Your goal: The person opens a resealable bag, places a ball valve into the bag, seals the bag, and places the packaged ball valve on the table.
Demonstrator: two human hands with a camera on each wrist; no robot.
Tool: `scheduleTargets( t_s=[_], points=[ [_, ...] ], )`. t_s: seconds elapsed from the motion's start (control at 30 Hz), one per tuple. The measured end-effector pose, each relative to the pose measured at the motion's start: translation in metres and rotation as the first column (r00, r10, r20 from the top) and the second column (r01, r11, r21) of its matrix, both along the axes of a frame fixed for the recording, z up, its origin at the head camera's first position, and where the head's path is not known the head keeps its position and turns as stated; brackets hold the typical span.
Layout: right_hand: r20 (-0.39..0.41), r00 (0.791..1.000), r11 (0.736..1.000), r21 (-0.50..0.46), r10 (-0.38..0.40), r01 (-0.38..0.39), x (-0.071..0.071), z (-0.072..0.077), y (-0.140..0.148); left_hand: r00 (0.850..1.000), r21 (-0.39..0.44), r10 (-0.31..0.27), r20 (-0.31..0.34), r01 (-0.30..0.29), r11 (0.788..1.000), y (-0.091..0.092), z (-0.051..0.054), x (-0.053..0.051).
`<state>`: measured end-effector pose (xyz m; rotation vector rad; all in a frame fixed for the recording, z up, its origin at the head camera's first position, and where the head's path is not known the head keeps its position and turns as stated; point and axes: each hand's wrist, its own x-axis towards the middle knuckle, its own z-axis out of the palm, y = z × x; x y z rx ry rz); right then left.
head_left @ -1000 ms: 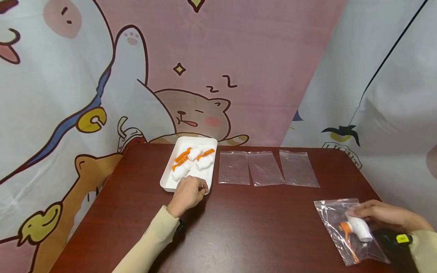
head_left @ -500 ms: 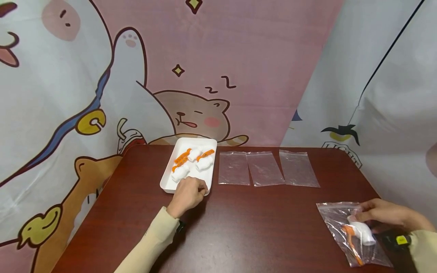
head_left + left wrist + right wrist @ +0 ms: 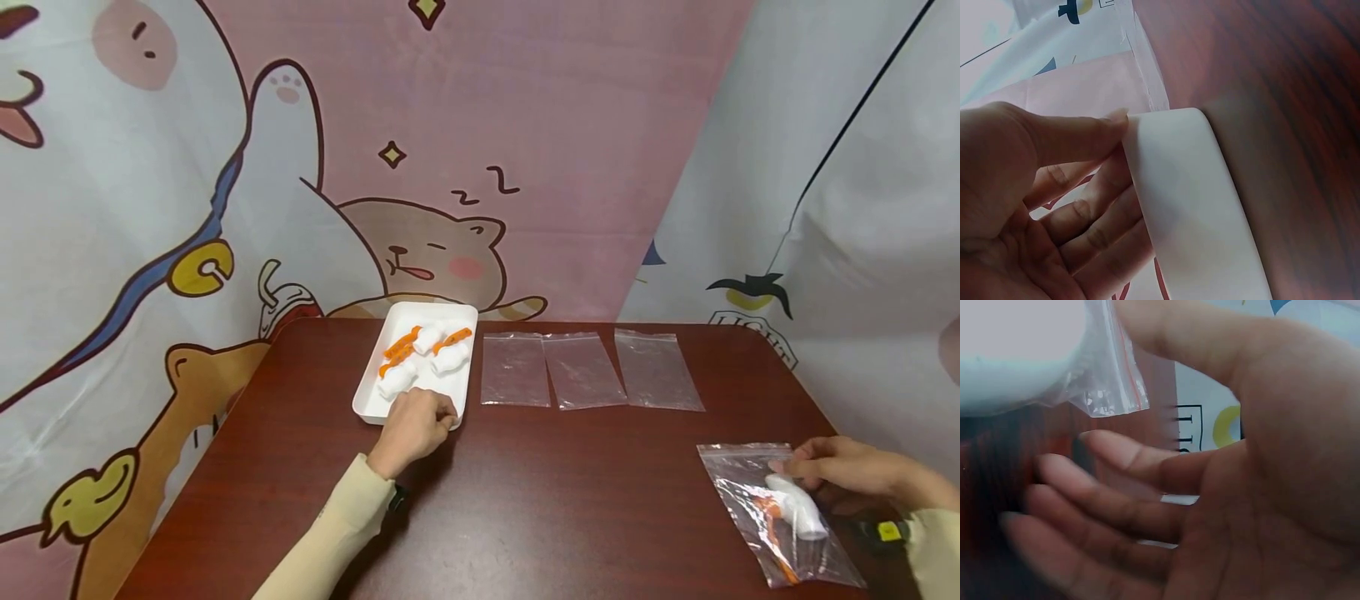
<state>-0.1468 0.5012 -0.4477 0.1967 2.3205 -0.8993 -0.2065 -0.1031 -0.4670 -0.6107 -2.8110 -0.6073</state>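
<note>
Cartoon-printed cloth fills the background behind a dark reddish-brown table. From the head view, a white tray stands at the far left part of the table, and white curved pieces together with orange pieces lie inside it. To the right of the tray, three flat bags, transparent, lie side by side. The left hand is at the near right corner of the tray. At the near right of the table is a filled bag, also transparent, which contains one white fitting and one orange part; the right hand is at its upper right side.

In the left wrist view, this hand pinches the tray at its rim, with the thumb on the corner and the fingers behind the wall.

In the right wrist view, four fingers are loosely spread, apart from the filled bag, so this hand appears released. Whether its thumb touches the plastic, I cannot tell.
</note>
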Motion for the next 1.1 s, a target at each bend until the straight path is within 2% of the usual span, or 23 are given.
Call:
scheduleTargets(
  t_s=[0.07, 0.13, 0.23, 0.37, 0.57, 0.7, 0.93, 1.1],
  points=[
    [-0.077, 0.996, 0.997, 0.061, 0.049, -0.044, -0.004, 0.004, -0.001, 1.000, 0.001, 0.001, 0.007, -0.001, 1.000, 0.000, 0.000, 0.000],
    [-0.173, 0.978, 0.984, 0.157, 0.113, -0.086, -0.008, 0.007, -0.004, 1.000, 0.005, 0.003, 0.011, -0.003, 1.000, 0.001, -0.001, -0.001],
    [-0.298, 0.937, 0.958, 0.268, 0.182, -0.100, -0.014, 0.009, -0.012, 1.000, 0.011, 0.013, 0.015, -0.013, 1.000, 0.001, -0.002, -0.001],
    [-0.422, 0.878, 0.946, 0.311, 0.225, -0.092, -0.022, 0.007, -0.028, 1.000, 0.015, 0.023, 0.011, -0.023, 1.000, 0.002, -0.003, 0.000],
    [-0.517, 0.812, 0.937, 0.333, 0.272, -0.102, -0.042, 0.006, -0.056, 1.000, 0.022, 0.021, -0.010, -0.020, 1.000, 0.002, -0.003, 0.002],
    [-0.543, 0.779, 0.926, 0.357, 0.313, -0.123, -0.059, 0.009, -0.071, 1.000, 0.036, 0.019, -0.016, -0.018, 0.999, 0.003, -0.002, 0.002],
    [-0.548, 0.760, 0.918, 0.364, 0.350, -0.160, -0.087, 0.009, -0.092, 0.999, 0.050, 0.030, -0.020, -0.029, 0.998, 0.002, -0.003, 0.003],
    [-0.522, 0.789, 0.930, 0.327, 0.326, -0.168, -0.103, 0.003, -0.103, 0.999, 0.052, 0.034, -0.023, -0.033, 0.998, 0.001, -0.004, 0.004]
  ],
)
